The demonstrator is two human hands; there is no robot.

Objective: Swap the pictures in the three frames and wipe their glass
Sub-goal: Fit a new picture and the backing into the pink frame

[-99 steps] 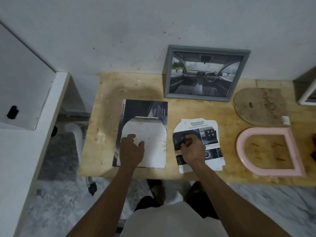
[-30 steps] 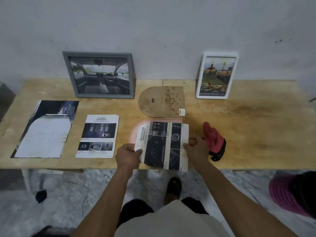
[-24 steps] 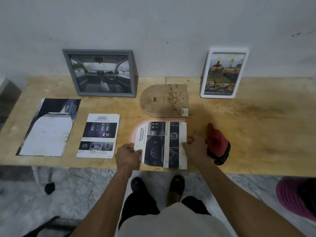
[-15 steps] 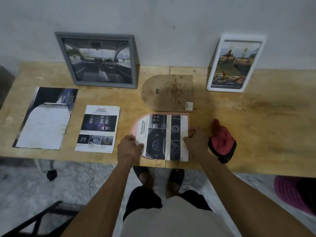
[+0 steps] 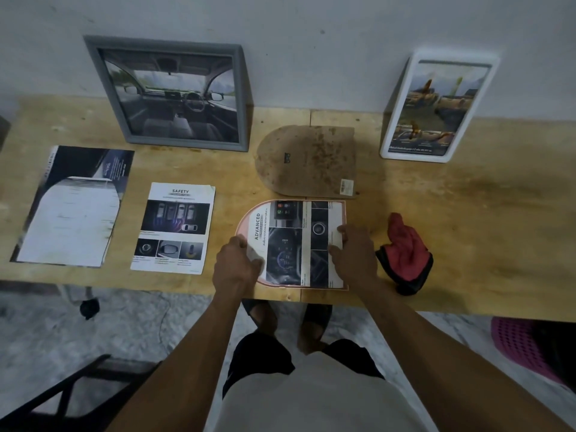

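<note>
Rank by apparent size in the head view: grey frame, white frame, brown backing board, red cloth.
1. grey frame
2. white frame and brown backing board: look alike in area, so unranked; the frames also lean further from the camera.
3. red cloth

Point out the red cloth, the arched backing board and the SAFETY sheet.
red cloth (image 5: 405, 247), head view, on its red middle.
arched backing board (image 5: 308, 160), head view, on its stained centre.
SAFETY sheet (image 5: 174, 227), head view, on its dark upper picture.

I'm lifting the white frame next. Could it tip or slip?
The white frame stands tilted back against the wall, so a nudge would probably slide its foot or topple it. Its rim looks smooth, likely slippery. It probably holds glass, so treat it as fragile.
</note>
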